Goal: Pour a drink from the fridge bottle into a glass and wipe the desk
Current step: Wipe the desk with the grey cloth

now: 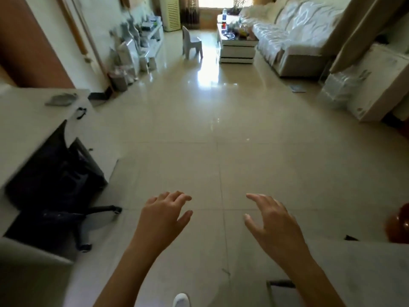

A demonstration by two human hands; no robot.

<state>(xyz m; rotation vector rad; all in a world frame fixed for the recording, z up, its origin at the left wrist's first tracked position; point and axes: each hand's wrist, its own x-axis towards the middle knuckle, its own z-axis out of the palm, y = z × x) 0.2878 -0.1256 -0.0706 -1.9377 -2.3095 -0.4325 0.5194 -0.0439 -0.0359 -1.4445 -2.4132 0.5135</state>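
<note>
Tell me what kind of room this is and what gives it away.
Most likely a home living room. A long sofa under a white cover lines the right wall, a cluttered coffee table stands before it, and a small plastic chair sits on the glossy tiled floor.

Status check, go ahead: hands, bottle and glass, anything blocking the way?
Left hand open, empty; right hand open, empty. No fridge bottle or glass held. Desk at left, black chair tucked under it. Tiled floor ahead.

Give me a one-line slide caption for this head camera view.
Both bare hands, left and right, open and empty over the glossy beige tiled floor.
</note>
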